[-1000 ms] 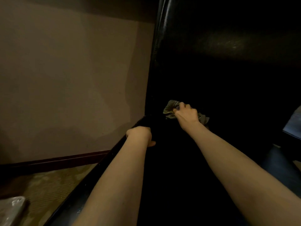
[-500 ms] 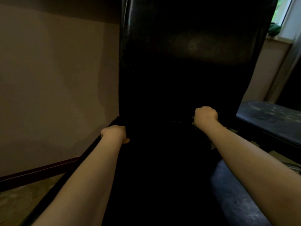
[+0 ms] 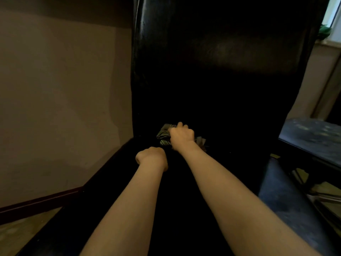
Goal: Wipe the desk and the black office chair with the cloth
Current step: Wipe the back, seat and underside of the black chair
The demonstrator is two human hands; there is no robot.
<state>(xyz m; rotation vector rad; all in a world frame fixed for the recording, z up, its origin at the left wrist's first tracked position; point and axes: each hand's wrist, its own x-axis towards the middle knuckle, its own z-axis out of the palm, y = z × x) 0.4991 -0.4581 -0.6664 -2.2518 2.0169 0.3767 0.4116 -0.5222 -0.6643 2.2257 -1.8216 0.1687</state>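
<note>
1. Right hand (image 3: 181, 134) clenches the bunched cloth (image 3: 164, 136) at the chair's (image 3: 221, 80) seat-back crease; the cloth lies 9-to-3 o'clock.
2. Left hand (image 3: 152, 158), at its 7 o'clock, is curled; I cannot tell if it grasps anything.

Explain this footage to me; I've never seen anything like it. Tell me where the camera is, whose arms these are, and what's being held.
The camera is worn on a person's head, looking forward and down, so the two bare arms are that person's own. The right hand grips a crumpled cloth against the black office chair, where backrest meets seat. The left hand rests curled on the seat; it is too dark to tell whether it grips. A desk stands to the right.
</note>
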